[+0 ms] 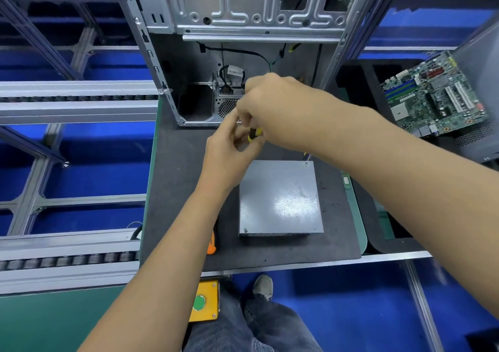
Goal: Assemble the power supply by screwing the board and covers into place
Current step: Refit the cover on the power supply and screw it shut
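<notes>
A grey metal power supply box (280,197) lies flat on the dark mat (175,189), its cover on top with a screw at the near left corner. Just beyond its far edge, both hands meet above the mat. My right hand (272,108) grips a screwdriver with a yellow and black handle (255,134), most of it hidden in the fist. My left hand (229,146) has its fingers curled up against the tool's handle; what the fingertips pinch is hidden.
An open silver computer case (243,54) stands at the back of the mat with cables inside. A green motherboard (437,95) lies on black foam at the right. An orange tool (211,243) sits by my left forearm. Roller conveyor rails (75,100) run along the left. A yellow button box (204,300) hangs below the table edge.
</notes>
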Demonstrator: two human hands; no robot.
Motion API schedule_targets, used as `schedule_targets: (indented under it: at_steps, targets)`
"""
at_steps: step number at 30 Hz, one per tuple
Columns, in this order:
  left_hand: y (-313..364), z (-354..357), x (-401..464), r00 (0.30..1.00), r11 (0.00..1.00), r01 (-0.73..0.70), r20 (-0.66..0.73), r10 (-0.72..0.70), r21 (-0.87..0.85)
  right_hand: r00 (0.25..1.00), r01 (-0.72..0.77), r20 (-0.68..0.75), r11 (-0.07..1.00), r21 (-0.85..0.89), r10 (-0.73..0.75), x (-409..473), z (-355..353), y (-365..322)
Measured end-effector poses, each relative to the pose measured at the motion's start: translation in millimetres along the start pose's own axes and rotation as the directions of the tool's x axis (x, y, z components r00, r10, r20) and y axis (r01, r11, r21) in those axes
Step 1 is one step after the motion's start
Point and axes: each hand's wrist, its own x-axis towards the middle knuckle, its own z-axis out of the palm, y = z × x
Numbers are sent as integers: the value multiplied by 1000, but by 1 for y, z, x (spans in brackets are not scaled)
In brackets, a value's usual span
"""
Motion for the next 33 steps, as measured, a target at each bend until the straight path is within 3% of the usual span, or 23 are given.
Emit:
schedule_targets:
  at_steps: [3,7,9,14,17,19,22,24,26,27,29,33]
  targets:
    - [4,5,-1,998,1000,0,-65,0,-6,994,-100,-63,985,-139,92,2,0,-4]
    - [2,1,0,994,998,-1,-111,8,68,1000,-19,-10,1000,24,19,-6,2,0]
    - [1,-3,-1,998,999,1,-67,1,35,998,65,-18,997,-35,-66,-5,6,2]
    - [4,2,-3,994,1000,-7,-108,7,1,982,-163,-109,985,-54,156,0,11,2]
    - [-1,-1,-2,998,1000,2,-55,-1,25,996,-41,-69,995,89,47,-4,12,8]
    - [-3,-2,-3,1000,1000,1,-11,-1,26,997,-5,-77,1000,15,6,-3,14,7]
    - [-2,3,-4,999,1000,0,-50,0,9,984,-151,-115,983,-106,139,-2,17,3]
    - [1,4,-3,996,1000,2,-92,0,22,978,-180,-105,983,22,182,-5,21,8]
    - [-1,1,-3,997,998,-9,-81,13,55,995,-87,-32,969,231,97,-9,20,13]
    - [-3,-1,-2,998,998,-12,-61,16,60,999,-33,-31,968,248,42,-10,22,15]
    - [-6,-1,-3,1000,999,-10,-16,11,34,998,-29,-52,987,161,38,-7,25,17]
    - [-5,5,-1,999,999,11,-49,-9,43,975,-185,-114,981,50,189,-1,25,10]
